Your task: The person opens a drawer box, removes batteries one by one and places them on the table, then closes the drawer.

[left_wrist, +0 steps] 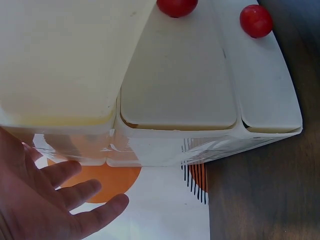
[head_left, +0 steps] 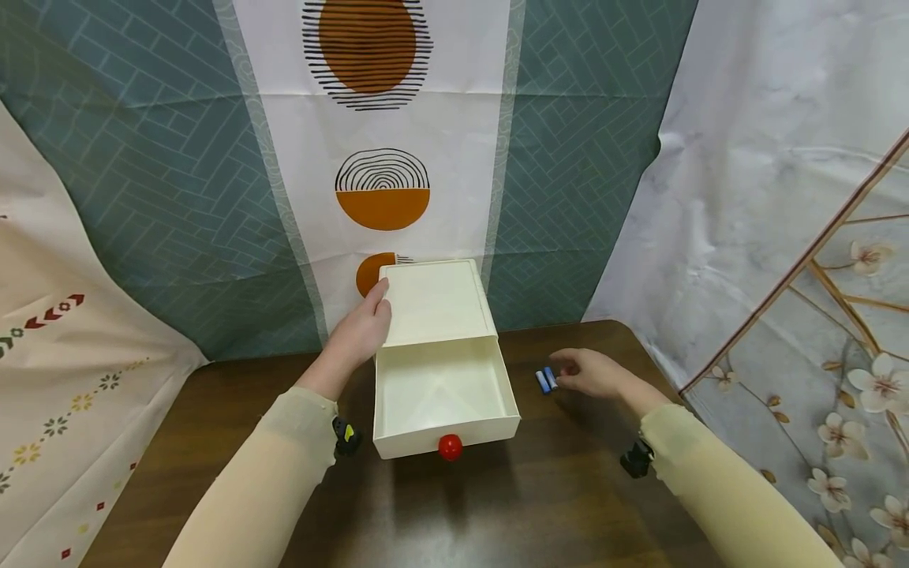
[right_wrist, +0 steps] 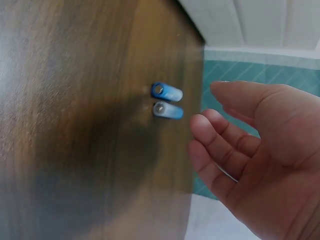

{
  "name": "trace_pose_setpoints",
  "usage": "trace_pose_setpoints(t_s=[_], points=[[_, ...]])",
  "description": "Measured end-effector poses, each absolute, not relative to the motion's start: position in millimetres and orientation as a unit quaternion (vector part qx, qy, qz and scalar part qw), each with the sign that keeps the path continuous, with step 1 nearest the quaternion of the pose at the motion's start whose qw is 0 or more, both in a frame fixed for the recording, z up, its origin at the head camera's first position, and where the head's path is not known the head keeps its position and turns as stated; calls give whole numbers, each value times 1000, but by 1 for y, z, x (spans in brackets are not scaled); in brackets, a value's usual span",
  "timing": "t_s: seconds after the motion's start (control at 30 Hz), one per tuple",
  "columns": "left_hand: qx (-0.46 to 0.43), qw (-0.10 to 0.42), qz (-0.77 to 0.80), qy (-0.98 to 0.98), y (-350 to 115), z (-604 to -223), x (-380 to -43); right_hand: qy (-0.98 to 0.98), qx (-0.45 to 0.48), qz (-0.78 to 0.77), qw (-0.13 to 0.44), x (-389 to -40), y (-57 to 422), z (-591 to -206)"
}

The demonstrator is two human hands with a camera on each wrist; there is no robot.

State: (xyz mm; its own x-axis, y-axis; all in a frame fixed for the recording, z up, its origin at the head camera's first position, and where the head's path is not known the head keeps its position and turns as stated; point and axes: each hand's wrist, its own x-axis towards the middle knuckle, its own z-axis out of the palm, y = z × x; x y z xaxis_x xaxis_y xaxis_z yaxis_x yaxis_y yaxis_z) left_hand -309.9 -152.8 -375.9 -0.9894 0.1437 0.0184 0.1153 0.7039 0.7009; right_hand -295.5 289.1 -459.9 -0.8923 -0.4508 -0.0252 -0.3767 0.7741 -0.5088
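Note:
A small white drawer cabinet (head_left: 436, 304) stands on the table, with its top drawer (head_left: 408, 443) pulled out by a red knob's side. My left hand (head_left: 358, 331) rests against the cabinet's left side, its fingers loosely extended in the left wrist view. Two blue-and-white batteries lie side by side right of the drawer: one battery (right_wrist: 167, 92) and another battery (right_wrist: 168, 110). My right hand (head_left: 589, 372) hovers just beside them, fingers slightly bent and thumb apart. In the right wrist view a gap shows between the fingertips and the batteries.
The red knob (head_left: 450, 447) sticks out from the drawer front. Two lower drawers with red knobs appear shut in the left wrist view. Behind the dark wooden table (head_left: 554, 489) hangs a patterned curtain (head_left: 568, 197); floral fabric (head_left: 831, 331) borders the right.

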Motion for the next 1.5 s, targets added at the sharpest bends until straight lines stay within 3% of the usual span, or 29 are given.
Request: trace_pose_setpoints(t_s=[0.43, 1.5], points=[[80, 13, 377, 923, -155, -378, -311, 931, -230, -277, 64, -283, 276, -441], [81, 6, 379, 922, -153, -378, -310, 907, -272, -319, 38, -217, 235, -389]])
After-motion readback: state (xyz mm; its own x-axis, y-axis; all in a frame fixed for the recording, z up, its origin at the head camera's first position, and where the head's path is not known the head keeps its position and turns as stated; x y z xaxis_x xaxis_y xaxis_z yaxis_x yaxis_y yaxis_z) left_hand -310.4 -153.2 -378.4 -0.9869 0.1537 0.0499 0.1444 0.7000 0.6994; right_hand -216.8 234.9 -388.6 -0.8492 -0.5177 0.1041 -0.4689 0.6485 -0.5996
